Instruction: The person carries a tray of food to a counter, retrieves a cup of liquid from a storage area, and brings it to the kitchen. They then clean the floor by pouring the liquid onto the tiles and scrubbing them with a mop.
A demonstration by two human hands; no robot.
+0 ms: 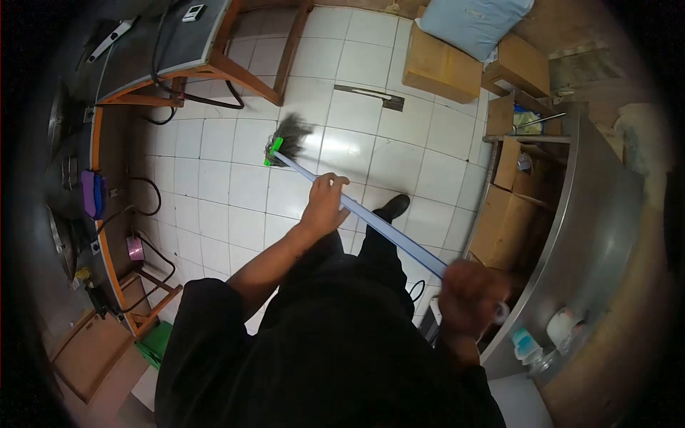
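A mop's pale blue handle (389,230) slants across my front, from beside my right hip down to the floor. Its bright green clamp (275,150) carries dark grey strands (294,135), smeared by motion on the white tiles. My left hand (327,202) is closed round the lower part of the handle. Near the handle's top end, my right hand (471,296) is wrapped round it, somewhat blurred.
Wood-framed worktables (153,68) with black hoses beneath stand to the left. Cardboard boxes (442,64) are at the back right, a blue-grey sack (474,21) on them. A metal counter (564,235) edges the right side. My black shoe (394,207) is on the tiles.
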